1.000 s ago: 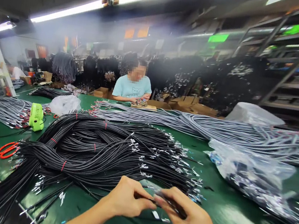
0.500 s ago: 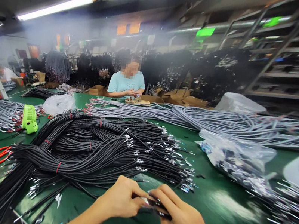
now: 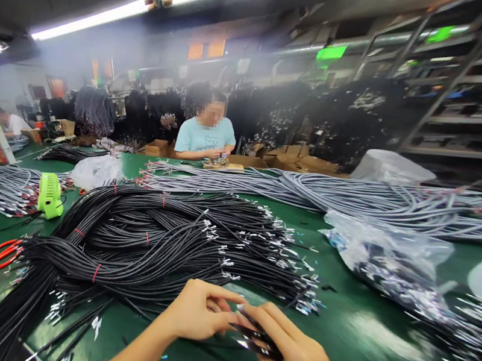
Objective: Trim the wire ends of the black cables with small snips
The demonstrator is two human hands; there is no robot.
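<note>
My right hand (image 3: 294, 350) is closed around a small black cutting tool (image 3: 259, 341) with two shiny pointed jaws, which stand apart and point left. My left hand (image 3: 204, 312) is in a pinch right at the jaws, thumb and forefinger brought together. What sits between those fingers is hidden; a blurred dark strand runs below them. Beyond my hands lies a big pile of black cables (image 3: 123, 232) with white-tipped ends, tied in places with red bands.
Red-handled scissors (image 3: 3, 254) and a green fan (image 3: 50, 195) are at the left. Grey cables (image 3: 334, 195) stretch across the back of the green table (image 3: 362, 340). At the right lies a plastic bag of parts (image 3: 389, 253). A person in a light blue shirt (image 3: 206, 137) sits opposite.
The tool's jaws have come apart and show more clearly. My left fingers have shifted slightly. The view has moved a little, so the table things sit slightly farther right.
</note>
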